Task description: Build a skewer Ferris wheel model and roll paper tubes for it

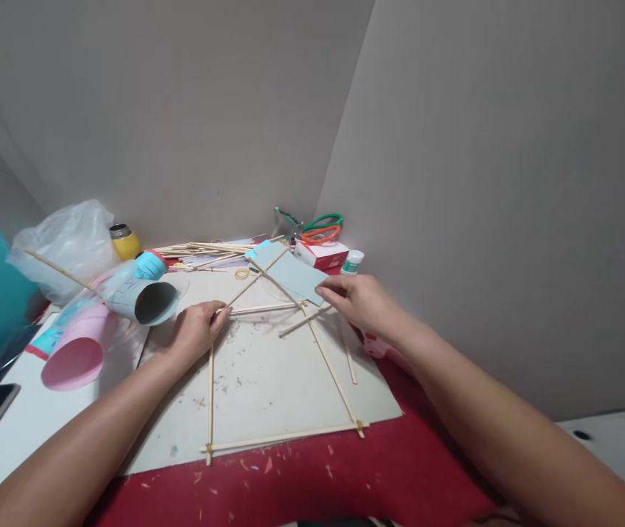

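Stick frame [328, 362] lies on our board [285, 380], three corners banded, fourth hidden by our left hand [197, 328], fingers clamped on it. Right hand [364, 298] has fingers together, on what we can't tell; crossed sticks [244, 290] look untied.

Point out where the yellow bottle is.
In the head view, the yellow bottle stands at the back left, by the grey wall, just right of the crumpled plastic bag.
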Motion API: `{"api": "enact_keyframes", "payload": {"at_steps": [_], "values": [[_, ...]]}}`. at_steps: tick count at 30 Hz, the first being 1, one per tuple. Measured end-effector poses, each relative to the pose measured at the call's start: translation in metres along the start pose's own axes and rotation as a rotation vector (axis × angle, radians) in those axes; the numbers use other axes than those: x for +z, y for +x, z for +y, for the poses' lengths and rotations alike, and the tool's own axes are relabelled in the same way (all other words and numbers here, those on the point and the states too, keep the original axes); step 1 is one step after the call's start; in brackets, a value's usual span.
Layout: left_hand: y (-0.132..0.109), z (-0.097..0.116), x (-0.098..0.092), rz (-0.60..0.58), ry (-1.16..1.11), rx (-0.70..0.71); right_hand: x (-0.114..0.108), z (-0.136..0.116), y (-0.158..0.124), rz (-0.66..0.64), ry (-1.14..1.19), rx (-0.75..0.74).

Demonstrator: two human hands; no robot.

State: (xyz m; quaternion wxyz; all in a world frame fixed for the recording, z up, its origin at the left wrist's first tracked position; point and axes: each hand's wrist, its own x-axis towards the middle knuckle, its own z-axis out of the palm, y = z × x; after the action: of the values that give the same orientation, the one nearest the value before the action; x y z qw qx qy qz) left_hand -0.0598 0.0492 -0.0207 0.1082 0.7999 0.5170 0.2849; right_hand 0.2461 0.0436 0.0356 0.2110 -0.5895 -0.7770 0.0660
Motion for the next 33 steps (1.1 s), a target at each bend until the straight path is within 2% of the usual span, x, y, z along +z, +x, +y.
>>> {"api": "enact_keyframes", "payload": {"at_steps": [3,6,11,19,22,27,33], "values": [[0.000,0.000,0.000,0.011,-0.008,0.003,-0.014,0.000,-0.016,-0.041,-0.103,0.089],[0.001,0.001,0.000,0.008,-0.007,0.001,-0.014,0.000,-0.034,-0.140,-0.231,0.161],[-0.001,0.000,0.001,0.040,-0.004,-0.022,0.004,0.000,-0.046,-0.215,-0.453,0.176],[-0.002,0.001,-0.002,0.027,-0.035,0.027,0.029,-0.001,-0.034,-0.232,-0.448,0.168],[-0.001,0.002,-0.002,0.034,-0.051,-0.001,0.030,0.005,-0.032,-0.204,-0.381,0.213],[0.001,-0.002,0.002,0.057,-0.067,-0.056,0.024,0.020,-0.040,-0.085,-0.182,0.272],[0.001,-0.005,0.005,0.053,-0.058,-0.048,0.016,0.016,-0.072,0.247,0.550,0.384]]}}
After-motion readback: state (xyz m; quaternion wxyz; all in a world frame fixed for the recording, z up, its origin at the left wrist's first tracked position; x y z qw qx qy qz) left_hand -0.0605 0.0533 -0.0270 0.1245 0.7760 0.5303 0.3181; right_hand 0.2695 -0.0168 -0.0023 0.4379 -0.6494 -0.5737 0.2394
